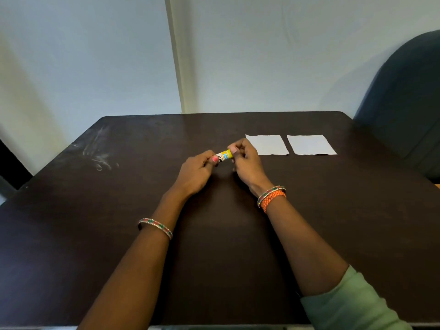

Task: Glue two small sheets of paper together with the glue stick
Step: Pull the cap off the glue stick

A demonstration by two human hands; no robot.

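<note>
Both hands are gripping the glue stick above the surface, apparently working at its cap.

The left hand (197,171) is pinching one end of the glue stick (223,156) while the right hand (245,160) is curling its fingers round the other end, a two-ended hold that looks suited to pulling or twisting the cap off, though the cap itself is hidden under the fingers. The glue stick is showing as a short yellow tube with a printed label, lying roughly level and tilted slightly up toward the right hand. Just beyond and to the right of the glue stick, the two small sheets are lying flat on the dark surface (95,234): the nearer sheet (269,145) and the farther sheet (310,144), white, side by side with a narrow gap, probably laid out ready for gluing.
</note>
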